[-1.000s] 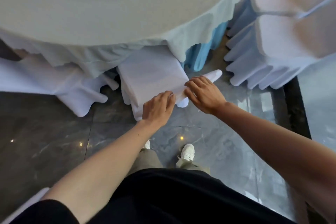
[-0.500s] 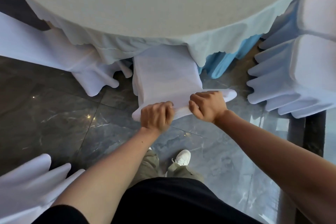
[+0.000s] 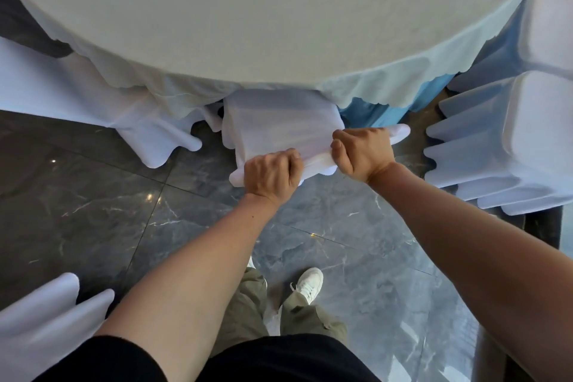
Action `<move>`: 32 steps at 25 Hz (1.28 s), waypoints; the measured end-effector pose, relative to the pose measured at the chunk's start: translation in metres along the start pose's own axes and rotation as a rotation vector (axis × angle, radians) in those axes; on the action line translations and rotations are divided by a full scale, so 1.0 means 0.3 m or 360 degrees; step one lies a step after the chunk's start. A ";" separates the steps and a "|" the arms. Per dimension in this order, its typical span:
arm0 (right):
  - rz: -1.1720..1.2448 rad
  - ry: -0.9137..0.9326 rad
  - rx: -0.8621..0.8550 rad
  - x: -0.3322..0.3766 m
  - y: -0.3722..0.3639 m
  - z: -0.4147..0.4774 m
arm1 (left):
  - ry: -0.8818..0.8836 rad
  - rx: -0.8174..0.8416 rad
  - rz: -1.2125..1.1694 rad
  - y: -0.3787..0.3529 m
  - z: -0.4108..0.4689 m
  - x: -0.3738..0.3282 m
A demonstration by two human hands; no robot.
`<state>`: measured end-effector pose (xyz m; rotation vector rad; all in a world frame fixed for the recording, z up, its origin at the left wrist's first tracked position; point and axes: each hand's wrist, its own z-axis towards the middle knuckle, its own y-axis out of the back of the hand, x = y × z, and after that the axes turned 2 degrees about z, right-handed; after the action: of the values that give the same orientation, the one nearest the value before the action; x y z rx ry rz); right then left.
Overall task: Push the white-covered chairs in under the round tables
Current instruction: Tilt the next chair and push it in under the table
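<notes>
The white-covered chair (image 3: 279, 124) stands at the near edge of the round table (image 3: 279, 25). Its front is tucked beneath the table's scalloped cloth hem and its back is turned away from the table, toward the person. The top of the backrest is its long line; it runs roughly along the table's edge, skewed so the right end lies closer to the table. The left hand (image 3: 271, 174) is clenched round that top edge near its left end, and the right hand (image 3: 362, 149) grasps it near the right end. A blue skirt (image 3: 372, 108) hangs under the table just right of the chair. Another draped chair (image 3: 148, 139) crowds in at the table's left, and stacked covered chairs (image 3: 511, 139) stand off its right side
</notes>
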<state>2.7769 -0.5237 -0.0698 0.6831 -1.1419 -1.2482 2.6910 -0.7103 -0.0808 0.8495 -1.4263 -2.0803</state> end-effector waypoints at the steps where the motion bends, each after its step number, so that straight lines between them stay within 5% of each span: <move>1: 0.0000 -0.0004 0.0001 -0.005 -0.005 0.001 | -0.0002 0.0014 -0.0006 -0.004 0.004 0.000; 14: -0.0147 -0.0152 -0.0001 0.090 -0.010 -0.056 | -0.0053 0.0089 -0.0100 0.030 -0.052 0.007; 24: -0.0076 -0.0483 0.0009 0.595 -0.088 -0.166 | -0.0264 0.0133 -0.0216 0.171 -0.277 0.350; 32: 0.0070 -0.0563 0.0219 0.821 -0.104 -0.161 | -0.0071 0.0405 -0.0132 0.278 -0.348 0.507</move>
<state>2.7913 -0.7748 -0.0438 0.5471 -1.5369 -1.2933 2.6634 -0.9102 -0.0643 0.9806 -1.7338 -2.0154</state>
